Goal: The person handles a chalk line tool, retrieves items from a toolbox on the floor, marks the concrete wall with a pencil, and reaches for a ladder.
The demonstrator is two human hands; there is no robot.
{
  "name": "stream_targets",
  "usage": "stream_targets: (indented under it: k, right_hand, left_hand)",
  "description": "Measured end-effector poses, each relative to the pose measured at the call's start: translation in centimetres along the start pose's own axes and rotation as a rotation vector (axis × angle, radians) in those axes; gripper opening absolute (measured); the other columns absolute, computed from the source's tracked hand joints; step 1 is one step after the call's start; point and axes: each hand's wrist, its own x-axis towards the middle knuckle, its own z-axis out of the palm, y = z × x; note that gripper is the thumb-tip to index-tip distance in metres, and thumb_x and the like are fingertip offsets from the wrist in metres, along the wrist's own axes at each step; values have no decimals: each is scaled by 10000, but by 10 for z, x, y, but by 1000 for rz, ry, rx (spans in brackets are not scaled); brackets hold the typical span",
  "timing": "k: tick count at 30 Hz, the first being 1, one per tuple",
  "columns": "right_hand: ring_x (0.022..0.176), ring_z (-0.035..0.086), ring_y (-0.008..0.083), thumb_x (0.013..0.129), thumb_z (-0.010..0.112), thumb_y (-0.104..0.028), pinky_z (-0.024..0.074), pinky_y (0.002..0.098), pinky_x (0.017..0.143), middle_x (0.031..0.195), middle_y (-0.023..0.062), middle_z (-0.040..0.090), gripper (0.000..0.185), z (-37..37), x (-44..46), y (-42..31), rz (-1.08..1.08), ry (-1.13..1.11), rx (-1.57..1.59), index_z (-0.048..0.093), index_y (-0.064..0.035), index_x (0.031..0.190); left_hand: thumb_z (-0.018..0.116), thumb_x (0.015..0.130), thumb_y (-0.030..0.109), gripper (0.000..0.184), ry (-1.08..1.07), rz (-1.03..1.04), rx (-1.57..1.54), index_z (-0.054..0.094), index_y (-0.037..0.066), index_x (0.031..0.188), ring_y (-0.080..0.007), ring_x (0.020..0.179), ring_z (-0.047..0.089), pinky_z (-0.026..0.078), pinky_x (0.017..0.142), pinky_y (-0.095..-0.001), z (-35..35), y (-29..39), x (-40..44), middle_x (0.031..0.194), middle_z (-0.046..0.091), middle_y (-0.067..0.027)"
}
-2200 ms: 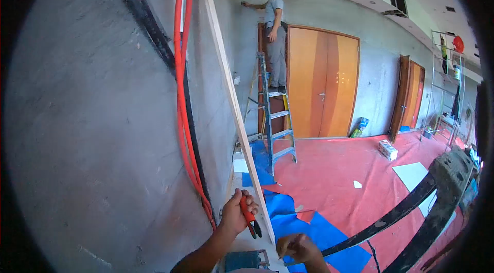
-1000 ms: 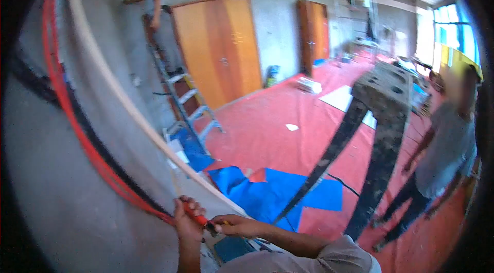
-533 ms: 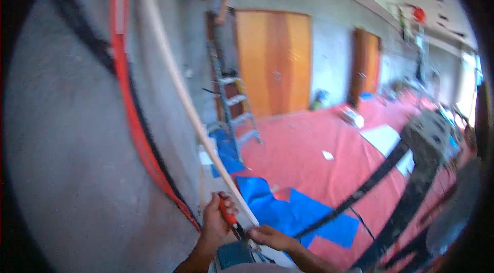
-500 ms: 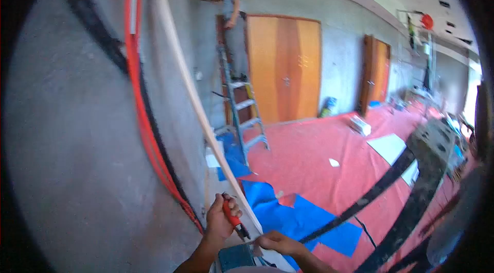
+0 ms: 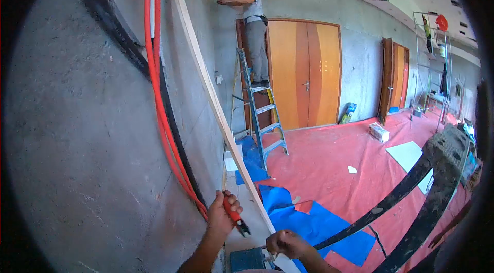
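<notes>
- Left hand (image 5: pixel 221 217) grips a red-handled tool (image 5: pixel 234 216), dark tip down.
- Right hand (image 5: pixel 288 243) curls near the wooden strip (image 5: pixel 215 103) (whether it holds anything, I cannot tell).

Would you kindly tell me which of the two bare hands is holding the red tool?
The left hand, curled around the red tool; the right hand is lower down, apart from it.

Cables (image 5: pixel 170 141) down left wall (image 5: pixel 92 154), wood strip (image 5: pixel 213 95) right of them, pliers (image 5: pixel 236 217) in left hand (image 5: pixel 222 215) left of strip's lower end. Ladder (image 5: pixel 266 109) before left edge of double doors (image 5: pixel 303 74), person (image 5: pixel 253 20) on it. Tarp (image 5: pixel 329 229) at floor's (image 5: pixel 319 157) near left, bag (image 5: pixel 348 113) at far edge, box (image 5: pixel 379 132) nearer, board (image 5: pixel 409 159) toward right edge.
</notes>
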Motion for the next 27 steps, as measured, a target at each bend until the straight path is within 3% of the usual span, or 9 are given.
stream_targets:
  k: [4, 7, 10, 13, 18, 20, 22, 26, 27]
  right_hand:
    - [756, 527, 107, 981, 497, -471, 412, 263, 672, 854, 36, 638, 480, 26, 19, -39, -220, 341, -97, 635, -22, 1085]
    - [726, 479, 91, 976, 504, -490, 391, 246, 659, 902, 39, 630, 520, 23, 25, -39, 49, 248, 69, 614, -16, 1159]
    - [665, 427, 78, 976, 501, -504, 362, 236, 605, 827, -11, 554, 534, 28, 23, -35, 76, 256, 253, 609, -17, 1167]
    - [647, 412, 72, 978, 492, -508, 356, 233, 585, 802, -5, 562, 535, 35, 31, -25, -148, 413, -75, 616, -21, 1161]
    - [772, 495, 109, 980, 475, -507, 412, 271, 693, 812, 32, 594, 544, 12, 15, 0, 50, 161, 265, 652, -5, 1089]
    - [768, 517, 117, 974, 493, -502, 413, 279, 689, 779, 32, 580, 532, 9, -2, -4, -146, 66, 19, 675, -2, 979]
    - [840, 561, 141, 965, 510, -514, 434, 275, 740, 848, 52, 625, 547, 3, -10, -2, -572, 34, 386, 693, 0, 928]
    - [828, 555, 140, 956, 506, -554, 427, 263, 732, 884, 38, 616, 557, 26, 8, -48, -180, 427, 87, 615, -14, 1041]
    - [793, 538, 129, 956, 484, -580, 435, 270, 714, 893, 44, 599, 576, 27, 9, -44, -190, 287, 108, 579, -31, 1101]
  left_hand:
    - [470, 1009, 418, 302, -27, -135, -17, 518, 120, 988, -162, 674, 484, 427, 702, -358, -5, -6, 1, 792, 507, -26]
    - [492, 999, 421, 301, -114, -79, 1, 545, 125, 990, -166, 690, 505, 428, 719, -365, -10, -10, 3, 803, 515, -27]
    - [498, 994, 431, 309, -173, -120, -29, 546, 126, 984, -165, 692, 504, 425, 718, -366, -10, -2, 7, 807, 518, -28]
    - [466, 1008, 423, 313, -154, -177, -58, 548, 122, 990, -162, 679, 480, 421, 680, -358, 6, -15, -1, 787, 504, -24]
    - [457, 1013, 418, 310, -136, -91, -21, 549, 124, 983, -158, 682, 484, 419, 680, -350, 1, -10, 4, 788, 509, -25]
    - [456, 1013, 417, 308, -143, -64, -26, 549, 125, 983, -156, 683, 484, 417, 682, -347, -3, -6, 10, 789, 510, -25]
    - [464, 1017, 384, 270, -168, -86, -116, 536, 125, 985, -156, 679, 490, 420, 705, -357, -9, 3, 19, 793, 508, -29]
    - [471, 1006, 417, 297, -133, -168, -66, 548, 132, 978, -156, 688, 487, 412, 694, -344, 15, -29, 1, 798, 511, -22]
    - [476, 1002, 420, 300, -96, -143, -23, 547, 130, 974, -161, 684, 483, 410, 689, -347, 20, -32, -1, 794, 507, -20]
